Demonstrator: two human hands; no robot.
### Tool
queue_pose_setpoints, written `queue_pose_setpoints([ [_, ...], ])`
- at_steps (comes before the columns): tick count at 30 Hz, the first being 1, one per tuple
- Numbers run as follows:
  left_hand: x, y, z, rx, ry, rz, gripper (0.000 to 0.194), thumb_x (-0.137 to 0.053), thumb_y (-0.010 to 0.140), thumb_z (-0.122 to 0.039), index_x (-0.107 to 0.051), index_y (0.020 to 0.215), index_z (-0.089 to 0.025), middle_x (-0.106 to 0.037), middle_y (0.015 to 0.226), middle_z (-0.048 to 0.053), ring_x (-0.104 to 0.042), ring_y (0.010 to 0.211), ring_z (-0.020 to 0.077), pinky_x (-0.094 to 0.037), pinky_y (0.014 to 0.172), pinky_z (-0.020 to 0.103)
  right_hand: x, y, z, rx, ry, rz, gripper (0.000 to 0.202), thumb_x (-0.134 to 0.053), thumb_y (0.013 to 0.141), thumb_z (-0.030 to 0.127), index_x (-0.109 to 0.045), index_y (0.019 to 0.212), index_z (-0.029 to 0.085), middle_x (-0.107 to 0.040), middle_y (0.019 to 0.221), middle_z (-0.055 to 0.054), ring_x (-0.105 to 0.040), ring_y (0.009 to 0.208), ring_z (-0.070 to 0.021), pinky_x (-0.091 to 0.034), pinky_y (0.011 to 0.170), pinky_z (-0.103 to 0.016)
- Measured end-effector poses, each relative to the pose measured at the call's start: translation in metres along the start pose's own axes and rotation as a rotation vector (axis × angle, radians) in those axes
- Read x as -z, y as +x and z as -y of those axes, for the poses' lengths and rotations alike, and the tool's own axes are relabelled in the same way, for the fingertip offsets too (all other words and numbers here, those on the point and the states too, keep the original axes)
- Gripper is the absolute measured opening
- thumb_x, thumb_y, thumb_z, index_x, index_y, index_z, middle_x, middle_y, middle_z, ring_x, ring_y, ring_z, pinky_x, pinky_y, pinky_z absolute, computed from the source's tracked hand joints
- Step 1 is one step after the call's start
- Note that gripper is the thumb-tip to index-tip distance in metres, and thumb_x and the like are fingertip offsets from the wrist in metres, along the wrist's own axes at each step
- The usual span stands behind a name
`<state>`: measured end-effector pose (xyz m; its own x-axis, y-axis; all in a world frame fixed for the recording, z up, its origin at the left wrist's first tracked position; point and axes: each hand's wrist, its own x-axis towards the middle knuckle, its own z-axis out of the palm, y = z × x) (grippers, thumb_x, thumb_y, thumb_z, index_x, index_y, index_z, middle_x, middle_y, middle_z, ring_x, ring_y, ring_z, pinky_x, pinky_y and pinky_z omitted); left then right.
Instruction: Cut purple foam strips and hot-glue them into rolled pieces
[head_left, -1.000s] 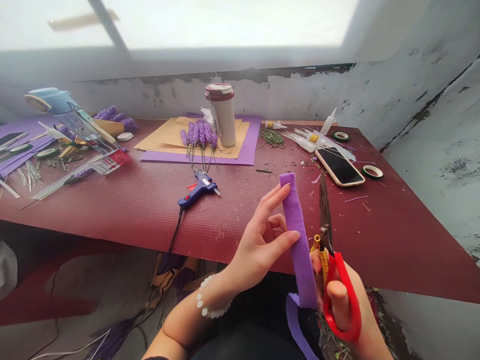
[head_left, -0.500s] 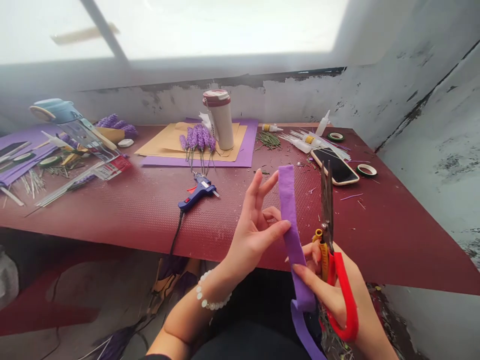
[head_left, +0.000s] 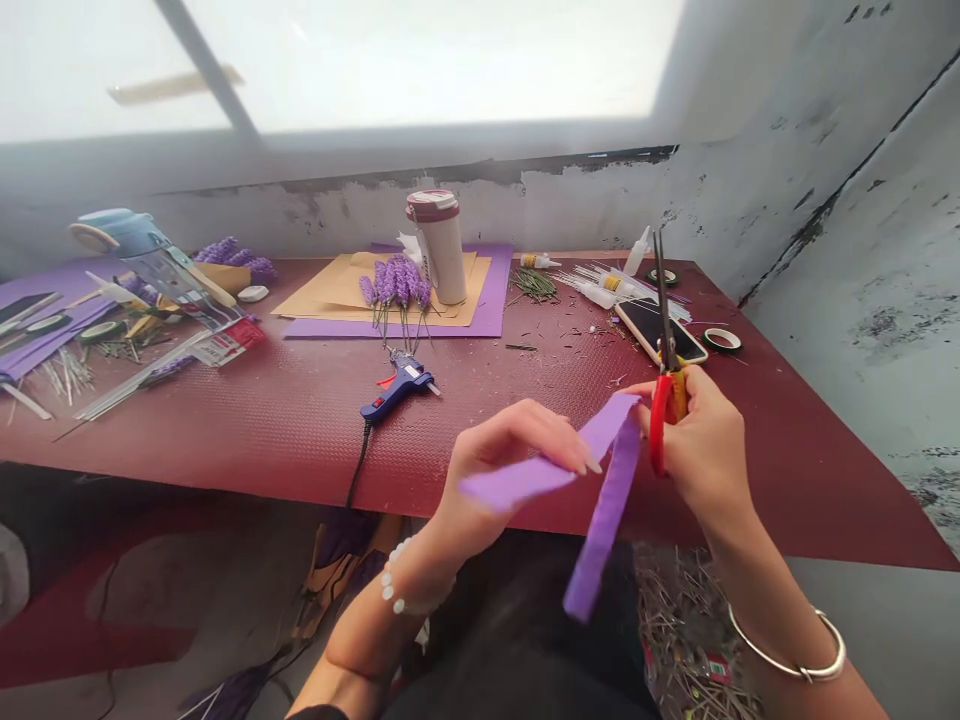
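A purple strip (head_left: 606,500), soft like felt or crepe paper, is stretched between my hands in front of the table edge. Fingers of my left hand (head_left: 495,465) pinch it near one end, and that end droops over the palm. From my right hand's fingertips the other part of the strip hangs down past the table edge. My right hand (head_left: 701,435) also grips scissors (head_left: 664,375) with red and yellow handles, their dark blades pointing up and nearly closed. They are beside the strip, not on it.
On the dark red table (head_left: 300,420) lie a blue glue gun (head_left: 397,390), purple flower stems (head_left: 397,282), a phone (head_left: 660,330), tape rolls (head_left: 722,340) and small glue bottles (head_left: 637,250). A tumbler (head_left: 442,250) stands on paper sheets. A clear bottle (head_left: 169,275) is at left.
My right hand has risen with the scissors and a part of the strip. The strip, upright before, is now folded over my right fingertips, and my left hand has lowered and turned palm-down.
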<state>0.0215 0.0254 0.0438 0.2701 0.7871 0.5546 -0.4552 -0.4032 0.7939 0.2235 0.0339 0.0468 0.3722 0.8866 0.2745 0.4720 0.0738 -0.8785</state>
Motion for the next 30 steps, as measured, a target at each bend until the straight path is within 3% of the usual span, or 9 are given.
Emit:
queue_pose_setpoints([
  [3, 0.008, -0.002, -0.006, 0.015, 0.077, 0.205, 0.024, -0.069, 0.095, -0.038, -0.075, 0.078, -0.022, -0.076, 0.080, 0.007, -0.072, 0.081, 0.0203, -0.060, 0.082, 0.038, -0.002, 0.022, -0.004, 0.014, 0.090, -0.049, 0.032, -0.081, 0.068, 0.042, -0.056, 0.076, 0.025, -0.076, 0.078, -0.006, -0.066, 0.064, -0.0205, -0.049, 0.055, -0.032],
  [10, 0.014, 0.002, -0.005, 0.204, 0.426, 0.678, 0.035, -0.045, 0.088, 0.003, -0.071, 0.087, -0.020, -0.077, 0.096, 0.006, -0.071, 0.096, 0.0184, -0.056, 0.088, 0.032, -0.017, 0.042, -0.003, 0.026, 0.579, 0.066, 0.043, -0.087, 0.065, 0.038, -0.047, 0.074, 0.027, -0.080, 0.084, -0.004, -0.078, 0.089, -0.0266, -0.060, 0.079, -0.040],
  [12, 0.013, 0.002, -0.002, 0.220, 0.418, 0.594, 0.039, -0.040, 0.088, 0.004, -0.071, 0.088, -0.019, -0.076, 0.099, 0.007, -0.070, 0.102, 0.0187, -0.054, 0.093, 0.033, -0.018, 0.039, -0.003, 0.047, 0.601, 0.098, 0.040, -0.087, 0.068, 0.037, -0.049, 0.075, 0.027, -0.081, 0.091, -0.004, -0.077, 0.098, -0.0274, -0.060, 0.087, -0.043],
  [18, 0.015, -0.002, 0.002, 0.091, 0.298, -0.075, 0.015, -0.057, 0.094, -0.014, -0.067, 0.087, -0.022, -0.064, 0.088, 0.002, -0.059, 0.083, 0.0151, -0.049, 0.079, 0.029, -0.019, 0.026, -0.006, 0.097, 0.536, 0.223, 0.034, -0.082, 0.077, 0.035, -0.050, 0.078, 0.026, -0.077, 0.100, -0.002, -0.078, 0.100, -0.0249, -0.061, 0.094, -0.044],
  [21, 0.015, -0.001, 0.002, 0.218, 0.205, -0.231, 0.009, -0.060, 0.094, -0.025, -0.062, 0.103, -0.024, -0.062, 0.093, -0.001, -0.055, 0.070, 0.0104, -0.047, 0.067, 0.025, -0.023, 0.020, -0.002, 0.113, 0.551, 0.182, 0.033, -0.078, 0.082, 0.040, -0.048, 0.080, 0.026, -0.079, 0.103, -0.003, -0.078, 0.100, -0.0241, -0.062, 0.093, -0.043],
  [23, 0.014, 0.002, 0.000, 0.394, 0.317, -0.153, 0.013, -0.056, 0.096, -0.031, -0.062, 0.104, -0.022, -0.063, 0.090, -0.001, -0.053, 0.066, 0.0102, -0.045, 0.064, 0.025, -0.025, 0.017, 0.003, 0.083, 0.575, 0.147, 0.031, -0.073, 0.086, 0.044, -0.047, 0.082, 0.027, -0.081, 0.109, -0.006, -0.078, 0.101, -0.0244, -0.064, 0.086, -0.041],
  [26, 0.011, 0.007, -0.003, 0.582, 0.582, 0.159, 0.037, -0.044, 0.102, -0.041, -0.062, 0.079, -0.019, -0.061, 0.074, -0.001, -0.053, 0.067, 0.0142, -0.042, 0.065, 0.028, -0.026, 0.012, 0.009, 0.009, 0.596, 0.149, 0.026, -0.068, 0.087, 0.044, -0.048, 0.086, 0.027, -0.082, 0.109, -0.010, -0.078, 0.097, -0.0260, -0.063, 0.070, -0.036],
  [28, 0.007, 0.009, -0.004, 0.587, 0.659, 0.267, 0.047, -0.040, 0.103, -0.044, -0.057, 0.067, -0.019, -0.059, 0.069, -0.001, -0.053, 0.068, 0.0158, -0.042, 0.068, 0.030, -0.025, 0.010, 0.010, -0.017, 0.596, 0.162, 0.020, -0.067, 0.087, 0.039, -0.052, 0.087, 0.026, -0.083, 0.102, -0.010, -0.079, 0.094, -0.0263, -0.061, 0.065, -0.034],
  [30, 0.003, 0.010, -0.001, 0.554, 0.591, 0.244, 0.038, -0.044, 0.102, -0.042, -0.061, 0.078, -0.019, -0.065, 0.080, 0.001, -0.059, 0.080, 0.0178, -0.045, 0.077, 0.031, -0.024, 0.009, 0.009, -0.029, 0.584, 0.189, 0.014, -0.065, 0.086, 0.034, -0.054, 0.085, 0.025, -0.084, 0.095, -0.010, -0.080, 0.089, -0.0259, -0.062, 0.066, -0.035],
])
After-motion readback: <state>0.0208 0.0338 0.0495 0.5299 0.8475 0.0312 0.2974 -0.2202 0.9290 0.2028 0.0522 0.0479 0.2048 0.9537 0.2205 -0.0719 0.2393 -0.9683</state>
